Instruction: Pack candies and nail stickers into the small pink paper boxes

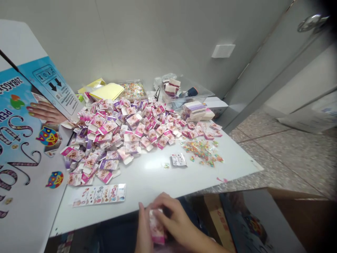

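While one small pink-and-white box [157, 228] is held between both hands, just off the near edge of the table [150, 182], its left side is gripped by the left hand [143, 226]. Its upper end is pinched by the right hand [172, 215], fingers bent, thumb laid across the box; inner fingertips are hidden, so their exact grip cannot be told. Much of the table is covered by a heap of similar boxes [131, 135], some with flaps up. Near the heap's front left corner, a printed sheet [105, 195] is laid flat. Right of the heap's front, a printed packet [179, 160] is placed, with a tiny clear bag [166, 165] just beside it. Further right, colourful bits [202, 151] are spread. The table's left side is flanked by a large printed carton [26, 200].
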`<state>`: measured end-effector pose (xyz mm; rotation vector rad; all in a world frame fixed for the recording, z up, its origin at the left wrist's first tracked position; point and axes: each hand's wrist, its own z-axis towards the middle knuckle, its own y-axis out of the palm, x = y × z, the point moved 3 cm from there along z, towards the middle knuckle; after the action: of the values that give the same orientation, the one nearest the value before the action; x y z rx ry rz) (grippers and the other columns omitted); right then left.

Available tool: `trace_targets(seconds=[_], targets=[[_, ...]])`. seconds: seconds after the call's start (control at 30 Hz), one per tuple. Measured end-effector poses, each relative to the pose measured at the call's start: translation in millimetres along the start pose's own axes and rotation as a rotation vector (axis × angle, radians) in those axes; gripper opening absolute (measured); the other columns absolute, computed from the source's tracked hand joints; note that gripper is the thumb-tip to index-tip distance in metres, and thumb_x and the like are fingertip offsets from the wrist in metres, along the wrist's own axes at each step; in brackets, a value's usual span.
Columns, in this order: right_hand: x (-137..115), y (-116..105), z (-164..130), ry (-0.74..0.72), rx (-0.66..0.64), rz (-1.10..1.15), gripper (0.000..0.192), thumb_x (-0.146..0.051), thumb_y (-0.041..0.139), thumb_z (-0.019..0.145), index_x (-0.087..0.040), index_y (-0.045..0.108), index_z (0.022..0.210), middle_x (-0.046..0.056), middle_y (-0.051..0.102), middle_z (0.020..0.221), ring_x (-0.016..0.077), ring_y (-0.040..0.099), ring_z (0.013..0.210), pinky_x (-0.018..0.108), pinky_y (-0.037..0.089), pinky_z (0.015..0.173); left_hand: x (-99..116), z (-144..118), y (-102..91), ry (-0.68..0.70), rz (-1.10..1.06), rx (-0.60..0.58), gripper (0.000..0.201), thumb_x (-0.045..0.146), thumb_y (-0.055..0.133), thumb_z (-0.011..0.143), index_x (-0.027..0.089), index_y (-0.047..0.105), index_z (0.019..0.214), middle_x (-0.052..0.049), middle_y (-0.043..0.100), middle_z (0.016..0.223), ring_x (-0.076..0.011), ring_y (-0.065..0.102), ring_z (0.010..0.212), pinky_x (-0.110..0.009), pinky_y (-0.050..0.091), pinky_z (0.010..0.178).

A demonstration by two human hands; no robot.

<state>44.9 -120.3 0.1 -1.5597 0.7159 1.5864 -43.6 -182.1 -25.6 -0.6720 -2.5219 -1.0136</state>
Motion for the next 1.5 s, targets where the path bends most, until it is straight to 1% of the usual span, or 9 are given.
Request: trace_targets(seconds=[0.13, 0.4, 0.53, 0.73, 0.9, 1.07, 1.2, 1.33, 1.5], targets=[[2.9, -2.6, 0.1, 0.054, 0.034, 0.148, 0.018, -0.033, 0.064, 0.088, -0.017, 0.068, 0.081, 0.007, 0.070, 0.083, 0.0180, 0.065, 0.079, 0.031, 0.051, 0.074, 6.3, -6.2, 9.9, 0.017, 0.065, -0.083, 0.067, 0.074, 0.062, 0.072, 0.014, 0.075, 0.097, -0.013, 0.075, 0.091, -0.0309, 0.068, 0.099, -0.039, 0.054, 0.087], [-16.7, -11.5, -10.6, -0.407, 0.015, -0.202, 0.020, -0.018, 0.061, 0.091, -0.024, 0.065, 0.109, 0.010, 0.069, 0.112, 0.0219, 0.062, 0.097, 0.042, 0.049, 0.085, 27.3, -11.2, 27.7, 0.060, 0.224, -0.115, 0.053, 0.071, 0.065, 0.071, 0.018, 0.070, 0.081, -0.005, 0.066, 0.068, -0.0220, 0.066, 0.075, -0.029, 0.053, 0.066], [-15.8, -15.2, -8.1, -0.330, 0.069, -0.245, 0.021, -0.013, 0.059, 0.091, -0.023, 0.066, 0.108, 0.007, 0.071, 0.096, 0.0197, 0.064, 0.084, 0.038, 0.053, 0.078, 31.1, -9.4, 26.8, 0.148, 0.353, -0.128, 0.043, 0.059, 0.066, 0.078, 0.020, 0.065, 0.094, -0.004, 0.066, 0.077, -0.0187, 0.063, 0.070, -0.026, 0.049, 0.064], [-21.3, -33.3, -3.7, -0.475, 0.297, -0.337, 0.034, -0.004, 0.053, 0.090, -0.021, 0.060, 0.118, 0.011, 0.069, 0.105, 0.0204, 0.067, 0.094, 0.034, 0.057, 0.077, 33.2, -1.7, 19.1, 0.428, 0.317, 0.058, 0.046, 0.061, 0.063, 0.080, 0.020, 0.064, 0.100, -0.006, 0.065, 0.094, -0.0200, 0.061, 0.091, -0.027, 0.048, 0.078], [-21.9, -23.0, -2.3, -0.629, -0.138, -0.513, 0.028, -0.017, 0.059, 0.088, -0.021, 0.061, 0.116, 0.011, 0.072, 0.107, 0.0232, 0.064, 0.086, 0.042, 0.054, 0.073, 29.4, 12.5, 21.5, 0.053, 0.145, -0.122, 0.040, 0.046, 0.074, 0.075, 0.012, 0.067, 0.095, -0.007, 0.066, 0.081, -0.0178, 0.063, 0.073, -0.026, 0.048, 0.061], [4.4, -42.4, 29.2, -0.455, 0.228, -0.734, 0.027, -0.018, 0.054, 0.092, -0.016, 0.062, 0.117, 0.016, 0.067, 0.114, 0.0272, 0.060, 0.095, 0.047, 0.050, 0.081, 40.6, 17.3, 11.2, 0.351, 0.346, 0.000, 0.037, 0.044, 0.075, 0.074, 0.013, 0.065, 0.093, -0.001, 0.063, 0.068, -0.0147, 0.059, 0.062, -0.025, 0.047, 0.059], [33.0, -39.9, 49.8, -0.175, 0.147, -1.082, 0.052, -0.040, 0.063, 0.089, -0.008, 0.056, 0.130, 0.025, 0.052, 0.139, 0.0399, 0.051, 0.117, 0.058, 0.041, 0.094, 41.4, 20.7, 7.4, 0.474, 0.494, 0.039, 0.037, 0.051, 0.070, 0.079, 0.015, 0.064, 0.085, 0.000, 0.060, 0.065, -0.0139, 0.054, 0.059, -0.024, 0.044, 0.057], [36.5, -35.6, 44.8, -0.187, 0.112, -1.111, 0.055, -0.042, 0.059, 0.091, -0.013, 0.051, 0.137, 0.021, 0.044, 0.148, 0.0388, 0.045, 0.123, 0.055, 0.036, 0.097, 45.1, 23.5, 5.1, 0.574, 0.545, 0.119, 0.039, 0.053, 0.071, 0.077, 0.016, 0.064, 0.087, 0.001, 0.059, 0.065, -0.0142, 0.053, 0.058, -0.025, 0.044, 0.060], [36.4, -87.9, 51.7, 0.105, 0.601, -1.128, 0.055, -0.045, 0.050, 0.094, -0.005, 0.052, 0.131, 0.027, 0.052, 0.131, 0.0383, 0.048, 0.115, 0.052, 0.034, 0.095, 52.7, 22.4, 9.8, 0.697, 0.795, 0.206, 0.032, 0.046, 0.061, 0.087, 0.018, 0.065, 0.103, -0.005, 0.066, 0.083, -0.0198, 0.060, 0.076, -0.030, 0.046, 0.076]])
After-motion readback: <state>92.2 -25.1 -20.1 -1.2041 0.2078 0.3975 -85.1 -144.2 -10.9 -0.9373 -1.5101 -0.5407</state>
